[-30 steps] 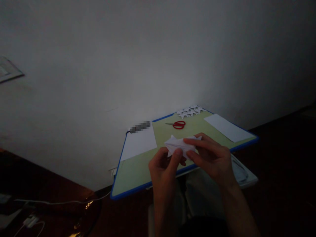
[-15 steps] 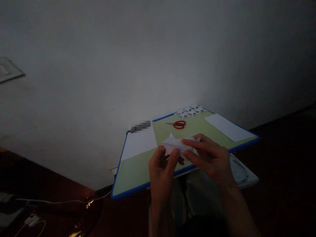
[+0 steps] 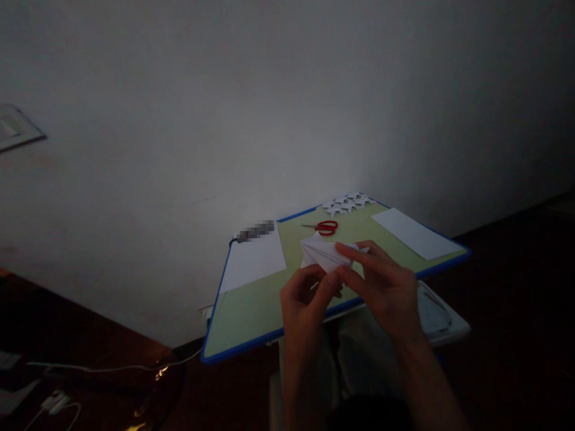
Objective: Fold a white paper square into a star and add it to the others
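A folded white paper piece [image 3: 321,251] is held above a green board with a blue rim [image 3: 242,350]. My left hand [image 3: 305,302] pinches its lower edge with thumb and fingers. From the right, my right hand [image 3: 381,284] grips the same piece, index finger stretched along its top. Both hands hover over the board's near edge, above my lap.
Red scissors [image 3: 324,227] lie at the board's far side, with a heap of small folded white pieces [image 3: 347,202] behind them. White sheets rest at the left [image 3: 252,258] and right [image 3: 415,233]. A white wall stands behind; cables [image 3: 90,368] lie on the dark floor at left.
The paper piece has been turned and lifted slightly, its point now facing up and left. My left hand has shifted a little to the right, closer under the paper.
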The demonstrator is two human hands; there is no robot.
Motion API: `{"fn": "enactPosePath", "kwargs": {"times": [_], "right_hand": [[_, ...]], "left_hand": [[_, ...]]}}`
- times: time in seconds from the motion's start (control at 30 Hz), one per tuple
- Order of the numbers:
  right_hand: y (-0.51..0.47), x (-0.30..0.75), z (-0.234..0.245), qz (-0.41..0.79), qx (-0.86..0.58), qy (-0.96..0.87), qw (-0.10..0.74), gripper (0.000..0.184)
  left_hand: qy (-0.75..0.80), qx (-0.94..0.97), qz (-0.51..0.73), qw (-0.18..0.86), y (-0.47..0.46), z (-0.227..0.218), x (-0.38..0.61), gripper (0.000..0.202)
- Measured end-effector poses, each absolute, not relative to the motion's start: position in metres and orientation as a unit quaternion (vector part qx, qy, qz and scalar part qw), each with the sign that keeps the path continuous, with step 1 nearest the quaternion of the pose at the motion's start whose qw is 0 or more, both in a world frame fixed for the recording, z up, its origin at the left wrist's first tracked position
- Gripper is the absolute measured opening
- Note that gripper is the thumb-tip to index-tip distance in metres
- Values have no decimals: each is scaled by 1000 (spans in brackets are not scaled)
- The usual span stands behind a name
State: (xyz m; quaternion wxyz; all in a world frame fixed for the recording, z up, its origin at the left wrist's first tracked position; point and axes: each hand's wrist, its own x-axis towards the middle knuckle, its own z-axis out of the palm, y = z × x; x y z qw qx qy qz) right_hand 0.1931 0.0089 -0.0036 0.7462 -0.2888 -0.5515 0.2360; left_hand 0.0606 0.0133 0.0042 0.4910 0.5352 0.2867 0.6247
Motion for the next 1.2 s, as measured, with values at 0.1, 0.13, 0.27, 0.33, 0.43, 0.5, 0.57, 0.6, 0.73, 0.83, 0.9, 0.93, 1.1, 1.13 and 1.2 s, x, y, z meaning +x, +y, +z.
{"fn": "enactPosePath", "kwargs": {"times": [0.1, 0.13, 0.27, 0.33, 0.43, 0.5, 0.57, 0.6, 0.73, 0.83, 0.9, 0.93, 1.1, 1.13, 1.2], "right_hand": [[8, 193, -1, 231, -291, -552, 746, 38], [7, 194, 0, 231, -296, -549, 747, 36], [8, 192, 1, 239, -306, -532, 752, 30], [9, 190, 1, 249, -298, -525, 757, 27], [9, 188, 1, 266, -297, -491, 775, 18], [9, 187, 1, 291, -288, -459, 788, 21], [9, 186, 1, 323, -275, -443, 790, 33], [8, 186, 2, 335, -271, -441, 787, 37], [8, 187, 4, 341, -291, -437, 780, 36], [8, 188, 4, 331, -306, -436, 779, 34], [7, 188, 4, 323, -316, -440, 776, 33], [7, 188, 4, 319, -320, -443, 774, 33], [8, 186, 6, 302, -329, -437, 781, 29], [8, 186, 6, 302, -328, -432, 784, 29], [9, 186, 6, 306, -323, -427, 787, 28]], "left_hand": [[292, 551, 618, 478, 12, 5, 61, 18], [297, 554, 620, 470, 11, 5, 62, 19], [312, 571, 631, 422, 7, 9, 65, 19], [311, 585, 635, 397, 6, 10, 65, 18], [314, 612, 630, 360, 5, 10, 62, 17], [321, 630, 623, 335, 5, 9, 59, 17], [331, 643, 615, 314, 6, 7, 57, 18], [337, 648, 612, 303, 7, 7, 57, 19], [366, 669, 608, 221, 10, 5, 58, 24], [372, 685, 606, 156, 10, 7, 60, 25], [377, 692, 601, 134, 9, 8, 59, 26], [380, 693, 598, 130, 9, 9, 59, 26], [394, 675, 601, 164, 7, 11, 57, 25], [394, 670, 603, 182, 7, 11, 57, 24], [386, 660, 607, 218, 8, 11, 58, 26]]}}
